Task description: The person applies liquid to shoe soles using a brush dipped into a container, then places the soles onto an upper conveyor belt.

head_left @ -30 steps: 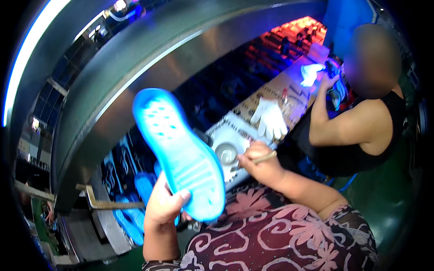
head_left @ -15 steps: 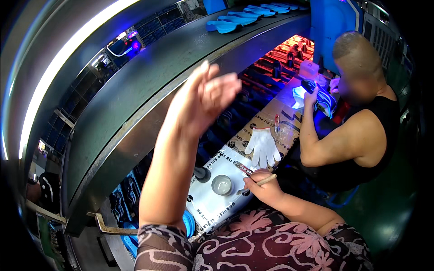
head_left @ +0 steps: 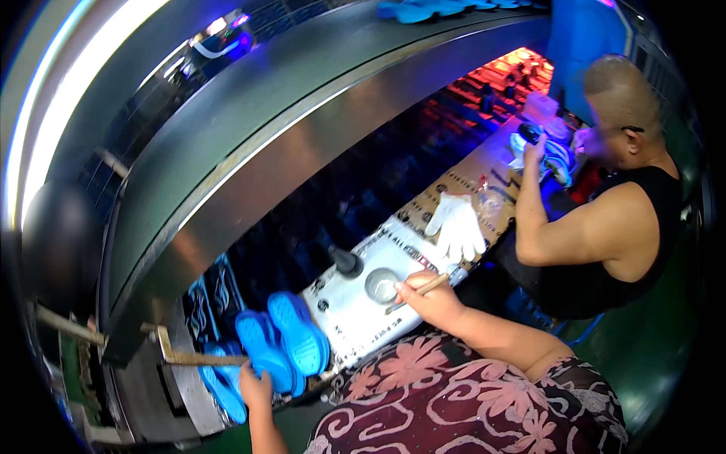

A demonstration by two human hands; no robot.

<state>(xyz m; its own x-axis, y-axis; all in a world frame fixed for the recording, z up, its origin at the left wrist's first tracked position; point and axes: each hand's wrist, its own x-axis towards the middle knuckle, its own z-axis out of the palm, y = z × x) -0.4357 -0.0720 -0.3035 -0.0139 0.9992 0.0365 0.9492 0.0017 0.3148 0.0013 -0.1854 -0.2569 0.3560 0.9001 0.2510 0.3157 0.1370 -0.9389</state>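
My right hand [head_left: 437,301] is closed round a small brush with a pale wooden handle [head_left: 433,284]. Its bristle end points down beside a grey round cup [head_left: 383,287] of pale liquid. At the lower left, my left hand [head_left: 255,387] is at the near end of a blue shoe sole [head_left: 265,352], fingers curled at its edge. Another blue sole [head_left: 299,333] lies to its right, and a further blue sole [head_left: 225,390] is partly hidden on the left. Behind the cup is a dark cylindrical object [head_left: 347,262].
White sheeting [head_left: 355,310] covers the near bench. A white glove [head_left: 458,227] lies on brown cardboard [head_left: 431,198] beyond it. A green conveyor belt [head_left: 249,113] carries light blue soles [head_left: 423,10] above. To the right, a co-worker [head_left: 597,204] handles a blue shoe part.
My left hand has dropped from in front of the conveyor to the blue soles at the lower left. My right hand still grips the brush by the cup. The view has shifted.
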